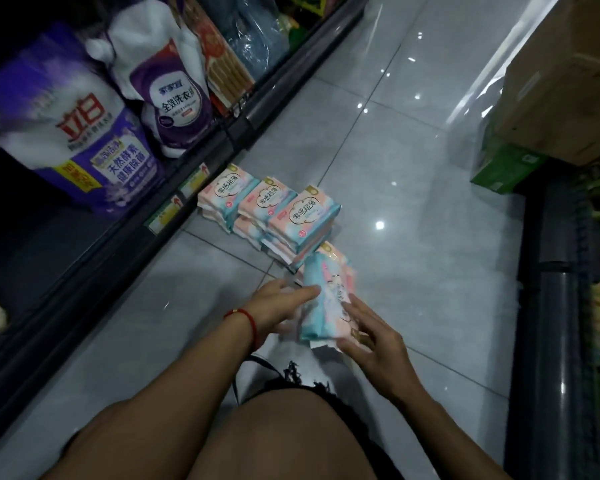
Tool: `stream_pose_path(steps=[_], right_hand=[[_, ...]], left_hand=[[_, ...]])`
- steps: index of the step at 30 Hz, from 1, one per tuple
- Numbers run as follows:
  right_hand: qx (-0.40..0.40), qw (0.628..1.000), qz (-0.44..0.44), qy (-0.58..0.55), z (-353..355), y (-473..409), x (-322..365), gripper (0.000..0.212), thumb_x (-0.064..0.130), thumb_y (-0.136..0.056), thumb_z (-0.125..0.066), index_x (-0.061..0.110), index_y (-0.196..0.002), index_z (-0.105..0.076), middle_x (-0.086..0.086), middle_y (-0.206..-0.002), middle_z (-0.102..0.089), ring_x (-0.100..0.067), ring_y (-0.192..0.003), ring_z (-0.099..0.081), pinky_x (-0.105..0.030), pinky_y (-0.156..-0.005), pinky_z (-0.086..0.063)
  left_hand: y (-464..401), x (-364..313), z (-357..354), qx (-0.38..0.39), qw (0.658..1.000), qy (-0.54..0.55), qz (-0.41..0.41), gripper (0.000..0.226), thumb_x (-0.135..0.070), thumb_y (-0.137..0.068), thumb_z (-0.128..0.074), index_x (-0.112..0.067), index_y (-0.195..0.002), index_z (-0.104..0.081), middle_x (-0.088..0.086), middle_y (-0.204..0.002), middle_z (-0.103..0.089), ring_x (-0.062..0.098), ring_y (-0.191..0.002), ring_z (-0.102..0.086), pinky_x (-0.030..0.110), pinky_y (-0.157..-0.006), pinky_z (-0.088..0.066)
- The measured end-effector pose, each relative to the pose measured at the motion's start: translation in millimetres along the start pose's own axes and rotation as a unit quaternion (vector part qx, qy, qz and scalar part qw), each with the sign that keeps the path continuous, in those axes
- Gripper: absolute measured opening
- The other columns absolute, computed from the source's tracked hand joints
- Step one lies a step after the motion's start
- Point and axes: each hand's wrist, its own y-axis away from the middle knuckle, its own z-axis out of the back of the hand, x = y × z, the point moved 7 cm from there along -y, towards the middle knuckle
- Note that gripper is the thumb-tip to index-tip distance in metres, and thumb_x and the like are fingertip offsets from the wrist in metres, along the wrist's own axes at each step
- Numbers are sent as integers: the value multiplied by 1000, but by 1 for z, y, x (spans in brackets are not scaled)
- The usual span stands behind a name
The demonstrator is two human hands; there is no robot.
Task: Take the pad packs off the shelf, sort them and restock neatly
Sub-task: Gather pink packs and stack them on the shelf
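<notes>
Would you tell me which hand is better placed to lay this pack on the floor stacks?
The right hand: its fingers curl round the pad pack, while the left hand only touches its side with straight fingers. The stacks lie just ahead.
</notes>
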Motion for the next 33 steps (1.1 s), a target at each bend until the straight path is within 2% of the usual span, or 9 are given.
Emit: stream_pose_path(steps=[3,6,11,16,21,25,28,30,33], right_hand=[[149,986,70,39,-16,-22,55,60,14,-87,-78,34,-141,-61,20,-158,-41,4,-141,-42,-21,-103,-50],[202,979,17,6,-33,-60,75,52,20,-83,-68,37,-132,-65,18,-153,-48,-1,-136,-48,-28,-100,-54],[-7,990,-107,93,-38,-161,68,54,30,-97,-68,14,-144,-47,-8,-146,-56,-30,-127,-58,-38,-98,-50],[-104,946,-302,-58,-64,-216,29,68,35,-94,-72,2,-143,-37,-14,-140,-54,-38,-121,-58,-37,-76,-60],[-175,927,-317,-93,-77,-212,5,54,21,-92,-73,10,-139,-50,-13,-129,-63,-36,-112,-65,-43,-95,-57],[-193,932,-304,-48,-70,-178,7,54,25,-83,-81,7,-129,-61,-11,-125,-68,-35,-108,-67,-44,-93,-58],[-125,937,-278,-169,-91,-130,20,42,14,-88,-77,2,-127,-64,-14,-118,-72,-30,-90,-71,-36,-64,-61],[-6,909,-295,-293,-120,-93,48,38,6,-92,-73,1,-127,-62,-15,-115,-74,-27,-84,-74,-40,-63,-62],[166,884,-281,-336,-153,-53,118,39,3,-92,-70,1,-129,-60,-17,-117,-74,-30,-97,-75,-42,-67,-64]], left_hand=[[3,0,20,-56,992,109,-13,45,-15,-83,-79,-9,-124,-62,16,-116,-72,27,-88,-73,34,-60,-59],[16,1,60,-117,977,176,-11,40,2,-84,-71,-5,-123,-62,22,-106,-73,35,-83,-73,41,-54,-58],[41,5,126,-213,956,204,-6,37,5,-81,-73,-6,-114,-61,18,-92,-71,26,-63,-70,38,-41,-54],[59,13,176,-217,940,263,2,27,-15,-89,-71,-15,-115,-64,13,-102,-68,28,-87,-64,44,-69,-57],[74,22,205,-255,937,238,13,40,-24,-84,-76,-13,-120,-64,11,-98,-69,25,-86,-66,33,-62,-52],[92,31,212,-249,940,235,18,23,-6,-87,-70,-2,-110,-68,17,-96,-69,26,-81,-67,33,-56,-56],[116,36,215,-244,943,227,14,17,2,-87,-67,-4,-102,-65,20,-100,-69,30,-88,-66,43,-66,-58],[134,35,216,-234,949,211,-7,23,9,-87,-62,-9,-101,-63,17,-96,-69,31,-86,-67,50,-74,-59],[167,34,222,-246,950,188,-42,39,15,-81,-61,-15,-105,-58,13,-99,-70,32,-85,-68,53,-75,-60]])
